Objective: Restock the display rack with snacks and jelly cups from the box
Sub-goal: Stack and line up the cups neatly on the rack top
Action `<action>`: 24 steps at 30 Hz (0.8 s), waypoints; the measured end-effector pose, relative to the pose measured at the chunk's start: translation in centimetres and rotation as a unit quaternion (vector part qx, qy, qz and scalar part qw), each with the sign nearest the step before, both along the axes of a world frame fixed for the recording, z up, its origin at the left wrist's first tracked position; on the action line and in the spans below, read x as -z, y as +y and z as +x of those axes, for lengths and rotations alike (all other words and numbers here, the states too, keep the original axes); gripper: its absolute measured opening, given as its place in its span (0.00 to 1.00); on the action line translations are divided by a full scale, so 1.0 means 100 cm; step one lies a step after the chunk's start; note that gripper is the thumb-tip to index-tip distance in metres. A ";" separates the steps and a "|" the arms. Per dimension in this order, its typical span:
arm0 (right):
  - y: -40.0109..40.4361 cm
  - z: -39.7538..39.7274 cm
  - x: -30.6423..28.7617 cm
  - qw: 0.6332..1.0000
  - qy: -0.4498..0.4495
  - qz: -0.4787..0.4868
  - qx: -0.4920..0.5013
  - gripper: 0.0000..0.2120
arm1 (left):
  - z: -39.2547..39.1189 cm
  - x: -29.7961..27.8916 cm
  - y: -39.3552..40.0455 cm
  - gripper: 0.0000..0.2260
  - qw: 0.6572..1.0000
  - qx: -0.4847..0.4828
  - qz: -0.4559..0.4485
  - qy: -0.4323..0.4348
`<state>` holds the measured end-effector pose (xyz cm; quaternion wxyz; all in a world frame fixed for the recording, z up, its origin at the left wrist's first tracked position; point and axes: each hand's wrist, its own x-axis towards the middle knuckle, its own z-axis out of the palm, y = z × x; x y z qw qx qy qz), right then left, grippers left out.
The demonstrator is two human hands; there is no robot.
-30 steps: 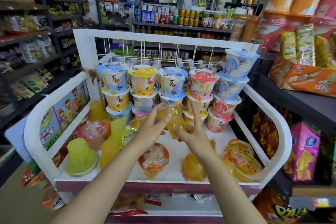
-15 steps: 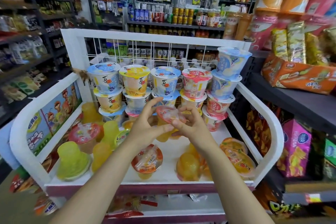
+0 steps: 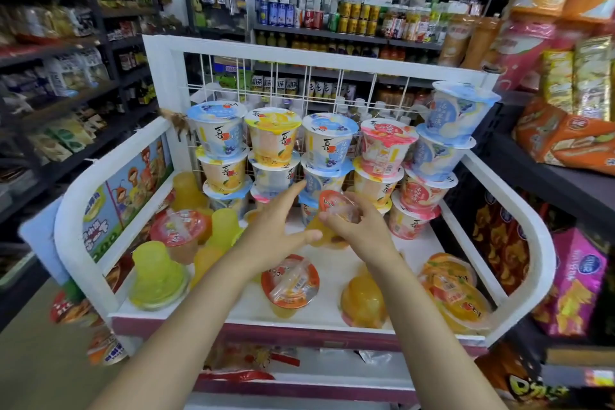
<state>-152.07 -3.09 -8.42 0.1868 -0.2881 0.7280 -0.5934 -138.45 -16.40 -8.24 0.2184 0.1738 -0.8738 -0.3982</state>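
An orange jelly cup [image 3: 332, 210] with a red-rimmed clear lid is held over the middle of the white display rack's top shelf [image 3: 336, 268]. My right hand [image 3: 361, 226] grips it from the right, fingers curled over the lid. My left hand [image 3: 278, 230] is beside it on the left with fingers stretched out, thumb touching the cup's lower side. Behind stand stacked tall cups [image 3: 327, 140] in several columns against the wire back. Loose jelly cups lie on the shelf: yellow-green ones [image 3: 156, 271] at left, an orange one [image 3: 291, 281] in front, more [image 3: 456, 293] at right.
The rack has white rounded side rails [image 3: 532, 220] and a wire back panel [image 3: 293, 76]. A lower shelf [image 3: 253, 363] holds snack packets. Dark store shelving with packaged goods stands at left [image 3: 60, 83], behind, and at right [image 3: 565, 130], close to the rack.
Both hands have lowered the orange cup slightly and turned it so its lid tilts up. The left hand's fingers have opened and stretched forward beside it.
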 end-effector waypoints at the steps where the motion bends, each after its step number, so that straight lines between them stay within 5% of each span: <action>1: -0.003 -0.002 0.005 1.000 0.015 0.017 0.010 0.34 | 0.007 0.002 -0.006 0.36 0.998 -0.022 -0.050 -0.023; 5: -0.015 -0.004 0.029 0.994 0.058 0.094 0.006 0.41 | 0.034 0.010 -0.025 0.23 0.973 -0.043 -0.208 -0.096; 8: -0.026 -0.003 0.044 0.985 0.099 0.143 0.010 0.44 | 0.044 0.017 -0.032 0.27 0.961 -0.048 -0.223 -0.159; 11: -0.030 -0.002 0.049 0.980 0.108 0.168 0.019 0.45 | 0.048 0.026 -0.038 0.20 0.964 -0.039 -0.211 -0.155; 16: -0.019 0.005 0.041 0.973 0.134 0.177 0.065 0.37 | 0.054 0.038 -0.043 0.20 0.974 -0.031 -0.184 -0.126; 19: 0.001 0.024 0.035 0.968 0.198 0.075 0.136 0.23 | 0.055 0.042 -0.045 0.21 0.972 -0.035 -0.193 -0.130; 22: 0.011 0.053 0.035 0.985 0.166 0.034 0.028 0.14 | 0.054 0.044 -0.048 0.22 0.972 -0.029 -0.196 -0.129; 24: 0.011 0.071 0.044 0.978 0.161 0.103 -0.080 0.25 | 0.054 0.045 -0.049 0.22 0.972 -0.026 -0.195 -0.127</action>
